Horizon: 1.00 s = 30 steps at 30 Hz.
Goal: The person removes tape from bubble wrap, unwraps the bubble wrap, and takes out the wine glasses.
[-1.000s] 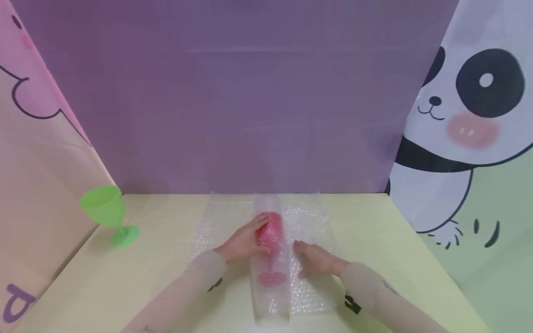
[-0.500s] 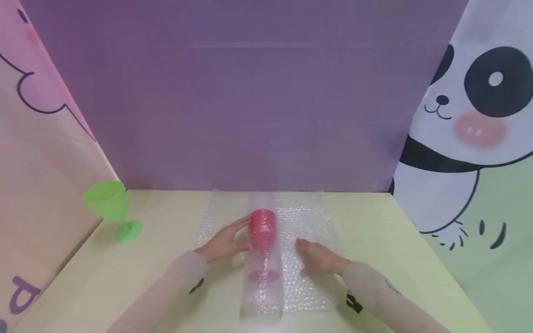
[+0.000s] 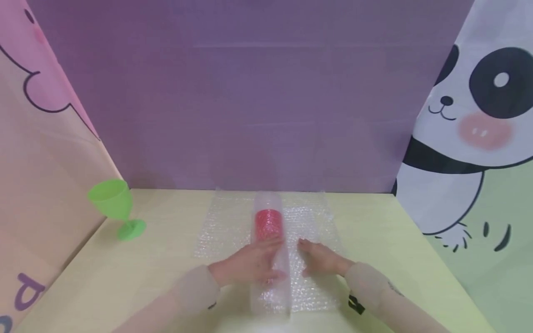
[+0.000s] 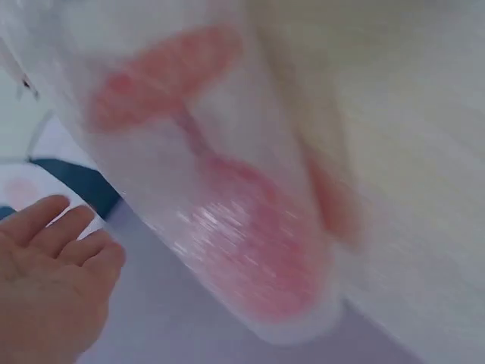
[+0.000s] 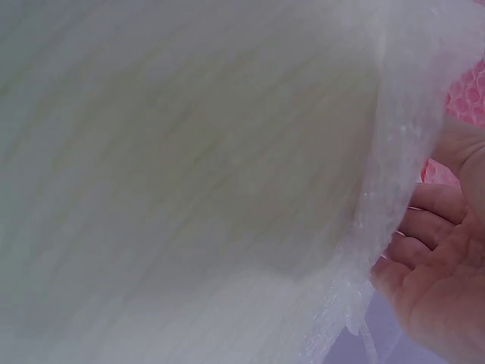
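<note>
A pink goblet [image 3: 268,223] lies on its side inside a roll of bubble wrap [image 3: 268,200], its bowl toward the back wall. Blurred by motion, my left hand [image 3: 250,262] lies across the roll over the stem, fingers stretched to the right. My right hand [image 3: 322,259] rests on the flat bubble wrap just right of the roll, its fingers loosely bent and apart from the goblet. The left wrist view shows the goblet's bowl [image 4: 258,243] through the wrap, with a palm [image 4: 53,284] at lower left. A palm [image 5: 447,280] shows beside a wrap edge in the right wrist view.
A green goblet [image 3: 116,203] stands upright on the pale table [image 3: 166,212] at the far left. A purple backdrop [image 3: 258,115] closes off the back. Printed cloths hang at both sides, the right one with a panda [image 3: 449,194].
The left hand first shifted left with the roll, then came right and nearer, from beside the bowl to across the stem. The roll went left and back right. The right hand stays in place.
</note>
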{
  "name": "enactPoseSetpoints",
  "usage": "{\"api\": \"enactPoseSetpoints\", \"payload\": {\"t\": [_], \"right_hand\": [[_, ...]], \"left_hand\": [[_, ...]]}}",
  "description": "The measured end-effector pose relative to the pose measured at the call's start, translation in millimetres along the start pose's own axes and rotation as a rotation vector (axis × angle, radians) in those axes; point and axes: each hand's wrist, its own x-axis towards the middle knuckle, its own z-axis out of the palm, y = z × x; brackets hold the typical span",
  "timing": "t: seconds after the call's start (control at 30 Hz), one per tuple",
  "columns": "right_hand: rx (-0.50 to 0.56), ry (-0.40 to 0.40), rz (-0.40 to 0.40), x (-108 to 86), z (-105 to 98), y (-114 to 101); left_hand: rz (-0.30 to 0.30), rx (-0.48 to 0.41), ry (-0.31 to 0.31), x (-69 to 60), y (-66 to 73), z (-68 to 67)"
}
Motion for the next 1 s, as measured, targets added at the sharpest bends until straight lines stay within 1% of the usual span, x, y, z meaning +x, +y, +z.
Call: {"api": "enactPoseSetpoints", "payload": {"t": [0.03,0.1,0.17,0.23,0.37,0.43,0.53,0.7,0.87,0.93,1.0], "right_hand": [[0.002,0.002,-0.003,-0.3,-0.2,-0.4],[0.014,0.009,-0.007,-0.7,-0.4,-0.9],[0.025,0.011,-0.006,-1.1,-0.4,-1.7],[0.038,0.01,0.002,-1.4,-0.3,-2.5],[0.054,-0.001,0.028,-1.3,0.4,-3.5],[0.059,-0.003,0.042,-0.7,1.4,-2.6],[0.057,-0.002,0.051,-0.6,1.8,-1.9],[0.051,-0.003,0.055,-0.6,2.2,-1.0],[0.045,-0.006,0.043,-2.1,0.6,-2.3],[0.04,-0.007,0.037,-2.9,-0.5,-3.0],[0.037,-0.007,0.036,-3.3,-1.3,-3.5]], "left_hand": [[0.019,0.045,-0.034,-0.7,6.7,3.0],[0.047,0.156,-0.078,-2.4,17.5,8.3],[0.041,0.231,-0.113,-5.1,23.6,13.7],[0.036,0.32,-0.126,-7.3,27.0,17.9],[0.033,0.466,-0.126,-12.1,28.6,25.2],[0.022,0.486,-0.116,-14.4,28.6,28.2],[0.028,0.528,-0.092,-16.8,27.5,31.9],[0.045,0.568,-0.021,-19.3,26.0,37.0],[0.027,0.538,0.047,-24.0,23.5,38.7],[0.005,0.513,0.072,-26.3,21.2,38.9],[-0.027,0.469,0.093,-28.6,19.1,38.7]]}}
